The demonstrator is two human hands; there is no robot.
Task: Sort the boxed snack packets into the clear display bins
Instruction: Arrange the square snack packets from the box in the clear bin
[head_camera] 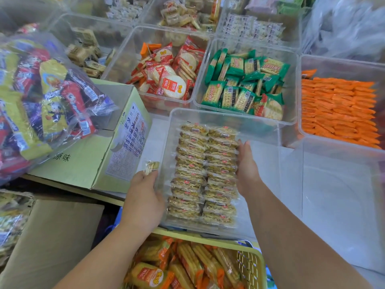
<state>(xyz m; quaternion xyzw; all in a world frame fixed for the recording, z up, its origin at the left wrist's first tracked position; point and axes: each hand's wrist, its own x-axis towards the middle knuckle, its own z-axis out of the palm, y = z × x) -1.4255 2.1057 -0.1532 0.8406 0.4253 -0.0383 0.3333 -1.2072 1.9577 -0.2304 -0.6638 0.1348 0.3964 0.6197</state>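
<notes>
One clear bin [260, 130] sits on the worktop [153, 140] nearest the person, holding two neat rows of packets [205, 176]. They look light, crinkly and breakable, best squeezed gently from both sides. The right hand [248, 170] presses the rows with straight fingers. The left hand [143, 197], at the bin's left wall, seemingly pinches a loose packet [151, 166].

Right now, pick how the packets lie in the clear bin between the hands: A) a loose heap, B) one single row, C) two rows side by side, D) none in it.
C: the packets stand in two neat rows side by side in the clear bin, the right hand flat against the right row, the left hand holding a loose packet at the bin's left wall.
</notes>
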